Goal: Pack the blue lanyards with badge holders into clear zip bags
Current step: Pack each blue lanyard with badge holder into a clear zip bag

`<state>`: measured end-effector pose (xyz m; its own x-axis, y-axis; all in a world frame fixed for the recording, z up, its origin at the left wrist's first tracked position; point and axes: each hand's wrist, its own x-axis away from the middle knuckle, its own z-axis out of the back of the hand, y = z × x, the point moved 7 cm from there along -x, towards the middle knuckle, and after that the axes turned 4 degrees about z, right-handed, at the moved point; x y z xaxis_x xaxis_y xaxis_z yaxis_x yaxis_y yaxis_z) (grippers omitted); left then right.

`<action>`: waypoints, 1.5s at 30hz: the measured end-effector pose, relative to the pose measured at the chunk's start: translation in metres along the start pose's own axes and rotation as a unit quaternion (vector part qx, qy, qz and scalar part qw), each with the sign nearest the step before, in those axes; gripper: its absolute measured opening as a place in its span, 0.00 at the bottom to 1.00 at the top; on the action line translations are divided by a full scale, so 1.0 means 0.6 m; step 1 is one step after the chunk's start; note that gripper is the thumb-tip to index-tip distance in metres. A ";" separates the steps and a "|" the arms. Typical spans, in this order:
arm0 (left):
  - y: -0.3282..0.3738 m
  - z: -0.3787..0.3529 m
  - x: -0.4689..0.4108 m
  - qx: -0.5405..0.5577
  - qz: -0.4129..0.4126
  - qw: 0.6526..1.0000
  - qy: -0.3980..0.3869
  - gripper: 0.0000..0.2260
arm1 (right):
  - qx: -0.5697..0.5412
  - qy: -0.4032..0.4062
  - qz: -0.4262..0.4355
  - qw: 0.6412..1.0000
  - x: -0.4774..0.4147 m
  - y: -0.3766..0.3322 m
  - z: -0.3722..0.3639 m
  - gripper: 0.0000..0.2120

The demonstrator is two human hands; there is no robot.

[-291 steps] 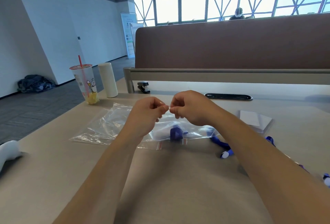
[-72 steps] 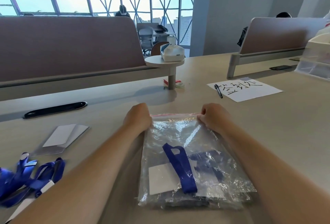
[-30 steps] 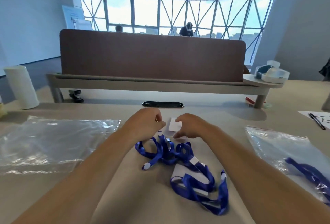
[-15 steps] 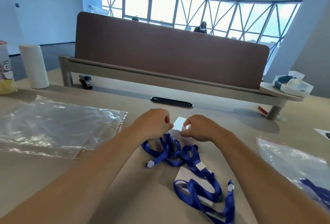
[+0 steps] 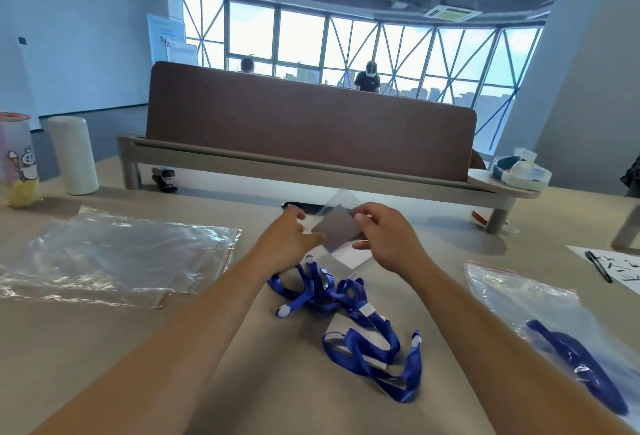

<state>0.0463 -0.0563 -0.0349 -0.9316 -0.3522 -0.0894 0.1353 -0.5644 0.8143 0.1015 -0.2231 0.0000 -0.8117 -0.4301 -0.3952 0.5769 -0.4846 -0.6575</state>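
Both hands are up off the table (image 5: 104, 348) with one clear badge holder (image 5: 337, 230) between them. The left hand (image 5: 294, 235) pinches its left corner and the right hand (image 5: 388, 237) pinches the right edge with thumb and fingertips, so it hangs tilted like a diamond. My guess is it's held up like that to check it or square it up before bagging. Can't tell if a lanyard is clipped to it, since its lower corner comes down close to the pile. The loose lanyards (image 5: 346, 310) sit in a tangled heap right under the hands, mid-table, with at least one more holder buried in the loops, so either hand can reach them. The empty bags (image 5: 121, 254) lie flat to the left with the red zip edge facing the heap, which should make a grab-and-slide easy. Off to the right is a packed bag (image 5: 554, 323) with blue inside, parked out of the way. Looks like one set is done and several are left.
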 end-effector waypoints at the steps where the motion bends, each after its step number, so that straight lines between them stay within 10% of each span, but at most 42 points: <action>1: -0.003 0.004 0.002 0.041 0.014 0.999 -0.003 0.25 | -0.044 -0.003 -0.015 0.999 0.006 -0.008 -0.001 0.10; 12: -0.069 0.041 0.040 0.373 0.131 0.916 -0.071 0.08 | -0.488 -0.046 -0.207 0.847 0.035 -0.024 -0.098 0.10; 18: -0.081 0.085 0.044 0.361 0.122 0.925 0.001 0.12 | 0.026 -0.113 -0.076 0.990 0.023 -0.026 -0.103 0.10; 26: -0.093 0.109 0.069 0.308 0.090 0.947 0.025 0.10 | 0.274 -0.324 0.071 0.903 0.067 -0.059 -0.164 0.15; 45: -0.099 0.178 0.071 0.147 0.041 0.967 0.206 0.04 | 0.023 -0.186 0.094 0.978 -0.022 -0.143 -0.123 0.06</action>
<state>-0.0372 0.0419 -0.0260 -0.7008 -0.6878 -0.1895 0.0440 -0.3069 0.9507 0.0562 -0.1199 0.0144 -0.6070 -0.7575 -0.2404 0.7226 -0.4002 -0.5637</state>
